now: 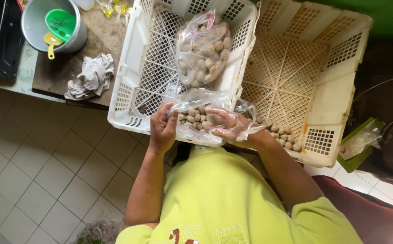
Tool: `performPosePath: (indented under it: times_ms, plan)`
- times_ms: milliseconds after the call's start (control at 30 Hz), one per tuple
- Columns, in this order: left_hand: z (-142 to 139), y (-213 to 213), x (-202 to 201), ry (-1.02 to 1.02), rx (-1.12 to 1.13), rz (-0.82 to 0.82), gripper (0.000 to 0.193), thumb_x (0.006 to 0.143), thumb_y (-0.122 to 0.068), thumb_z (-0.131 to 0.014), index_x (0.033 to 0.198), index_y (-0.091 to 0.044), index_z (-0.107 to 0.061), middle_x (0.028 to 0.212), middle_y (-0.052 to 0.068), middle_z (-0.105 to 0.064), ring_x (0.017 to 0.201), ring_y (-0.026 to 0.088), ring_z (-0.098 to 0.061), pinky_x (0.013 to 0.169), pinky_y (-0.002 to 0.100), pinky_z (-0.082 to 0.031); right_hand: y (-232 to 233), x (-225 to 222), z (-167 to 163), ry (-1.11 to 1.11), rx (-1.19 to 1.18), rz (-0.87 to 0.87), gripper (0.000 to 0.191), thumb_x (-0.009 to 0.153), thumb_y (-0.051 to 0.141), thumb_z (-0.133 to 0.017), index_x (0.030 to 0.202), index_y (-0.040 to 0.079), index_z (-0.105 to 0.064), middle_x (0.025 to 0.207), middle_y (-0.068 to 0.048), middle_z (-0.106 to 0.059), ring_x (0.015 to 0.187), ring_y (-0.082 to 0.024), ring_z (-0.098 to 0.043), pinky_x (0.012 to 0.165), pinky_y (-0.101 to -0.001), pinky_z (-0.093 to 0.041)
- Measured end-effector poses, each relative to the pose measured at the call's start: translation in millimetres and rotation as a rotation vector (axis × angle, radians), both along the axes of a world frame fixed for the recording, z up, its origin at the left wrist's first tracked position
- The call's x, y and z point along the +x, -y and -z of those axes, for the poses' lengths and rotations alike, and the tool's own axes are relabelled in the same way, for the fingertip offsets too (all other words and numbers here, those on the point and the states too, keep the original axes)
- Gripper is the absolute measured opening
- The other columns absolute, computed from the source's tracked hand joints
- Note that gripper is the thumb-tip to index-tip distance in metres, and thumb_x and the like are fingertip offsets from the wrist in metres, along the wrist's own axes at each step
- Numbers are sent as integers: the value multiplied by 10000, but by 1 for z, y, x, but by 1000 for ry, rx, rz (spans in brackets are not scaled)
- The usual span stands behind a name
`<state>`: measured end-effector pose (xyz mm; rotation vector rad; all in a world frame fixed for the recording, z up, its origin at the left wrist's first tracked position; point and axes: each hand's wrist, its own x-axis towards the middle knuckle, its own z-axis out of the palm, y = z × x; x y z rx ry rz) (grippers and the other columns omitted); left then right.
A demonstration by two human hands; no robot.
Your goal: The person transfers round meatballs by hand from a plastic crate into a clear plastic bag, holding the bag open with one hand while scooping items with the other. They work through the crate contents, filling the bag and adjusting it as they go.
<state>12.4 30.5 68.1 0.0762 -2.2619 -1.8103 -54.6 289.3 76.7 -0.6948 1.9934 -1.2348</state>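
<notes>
Plastic bag [196, 118] part-filled, left hand [162, 129] fingers pinching its rim | right hand [227, 124] inside, curled loosely | full bag [203, 47] in left crate [128, 68] | loose balls [284, 138] right of bag remain

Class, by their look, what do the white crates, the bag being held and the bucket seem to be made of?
White crates: moulded plastic, matte, lattice walls.
Bag: thin clear plastic film, glossy and crinkled, contents showing through.
Bucket: probably metal, dull grey sheen; could be plastic.

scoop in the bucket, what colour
Green scoop with a yellow handle, in the grey bucket; head view.
</notes>
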Motion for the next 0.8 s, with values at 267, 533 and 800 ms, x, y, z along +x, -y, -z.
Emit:
performPosePath:
  times_ms: [267, 533, 800]
  plan:
    - [7, 12, -2, 79, 97, 70, 199, 1045, -98, -590, 1179, 28, -666, 766, -11, -592, 670, 48, -461, 579, 241, -395, -42, 23, 56, 186, -605, 459, 275, 1001, 8, -626, 1276, -4, -630, 1223, -131, -705, 1108, -194, -700, 950, -315, -609]
    - [2, 15, -4, -16, -34, 163, 206, 1038, -70, -586, 1203, 41, -640, 910, 69, -677, 752, 107, -587, 678, 288, -486, -179, 67, 78, -754, 182, 1122, 193, 1051, 13, -669, 1221, -56, -611, 1115, -136, -689, 981, -180, -666, 891, -305, -557]
    - [-33, 16, 1, -116, -316, 110, 559, 1059, -120, -626, 1529, 43, -372, 1389, 265, -519, 1121, 254, -585, 957, 366, -499, -192, 73, 100, -558, -143, 1470, 262, 1050, 14, -628, 1274, -58, -513, 997, -64, -621, 825, -119, -628, 714, -260, -561]
